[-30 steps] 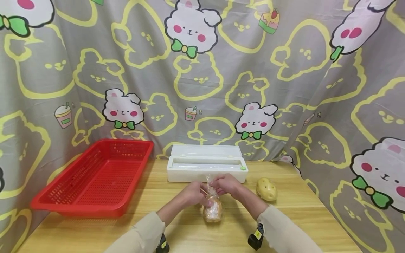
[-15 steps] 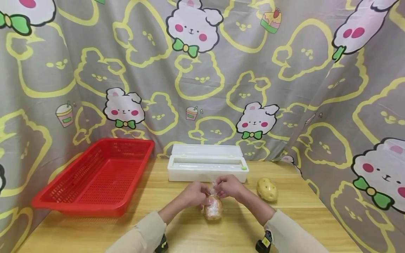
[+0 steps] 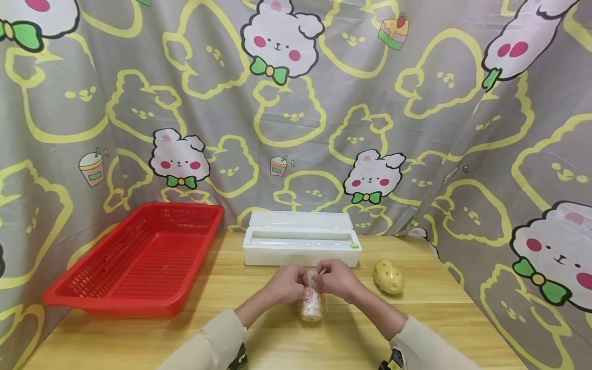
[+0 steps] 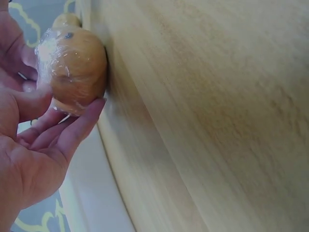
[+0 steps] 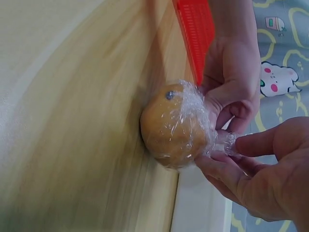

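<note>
A round, tan, potato-like vegetable [image 3: 312,310] wrapped in clear cling film stands on the table between both hands. Its smooth skin with one dark spot shows through the film in the right wrist view. My left hand [image 3: 288,283] grips the vegetable's top where the film gathers, thumb on the near side and fingers curled around the far side. With thumb and fingers, my right hand [image 3: 337,280] pinches the twisted film end [image 5: 225,143] above it. Fingers cover much of the gathered neck. A bare yellow potato [image 3: 388,276] lies to the right of my right hand.
Behind the hands, a white cling film dispenser box [image 3: 301,257] stands with its lid raised. A red perforated plastic basket [image 3: 134,303] occupies the left side of the wooden table [image 3: 444,329]. Patterned curtains [image 3: 296,118] enclose the back and sides.
The loose film end that stood up between the hands is now mostly hidden by fingers. My right hand has come down and closer to my left. The basket, box and bare potato stay put.
</note>
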Action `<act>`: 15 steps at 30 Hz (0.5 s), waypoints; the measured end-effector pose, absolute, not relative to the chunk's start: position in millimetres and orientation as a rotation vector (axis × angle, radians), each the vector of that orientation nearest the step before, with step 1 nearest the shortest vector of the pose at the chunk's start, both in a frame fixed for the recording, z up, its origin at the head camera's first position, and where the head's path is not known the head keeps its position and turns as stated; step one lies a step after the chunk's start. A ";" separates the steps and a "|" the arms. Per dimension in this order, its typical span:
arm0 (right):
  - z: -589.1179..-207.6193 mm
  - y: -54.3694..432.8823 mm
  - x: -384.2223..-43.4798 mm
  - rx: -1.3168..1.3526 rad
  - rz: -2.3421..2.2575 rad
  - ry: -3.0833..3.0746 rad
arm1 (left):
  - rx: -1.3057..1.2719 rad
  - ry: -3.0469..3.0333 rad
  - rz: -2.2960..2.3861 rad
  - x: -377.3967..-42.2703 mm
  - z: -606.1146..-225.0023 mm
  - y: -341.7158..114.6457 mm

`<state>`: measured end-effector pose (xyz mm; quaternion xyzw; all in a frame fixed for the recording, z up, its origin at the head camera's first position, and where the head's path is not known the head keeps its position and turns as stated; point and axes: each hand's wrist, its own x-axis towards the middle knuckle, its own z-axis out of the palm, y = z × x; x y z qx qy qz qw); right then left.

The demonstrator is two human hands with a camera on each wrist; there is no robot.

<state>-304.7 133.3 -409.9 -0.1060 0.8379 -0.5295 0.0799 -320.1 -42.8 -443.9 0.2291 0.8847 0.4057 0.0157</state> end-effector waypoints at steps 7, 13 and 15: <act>-414.0 128.1 -297.4 -0.424 -1.500 2.689 | 0.707 2.782 1.254 -319.8 -446.3 -42.6; -418.8 125.4 -289.2 -0.436 -1.429 2.801 | 0.711 2.811 1.285 -319.4 -449.1 -43.3; -419.0 127.3 -285.1 -0.484 -1.430 2.796 | 0.733 2.819 1.306 -319.4 -450.0 -43.6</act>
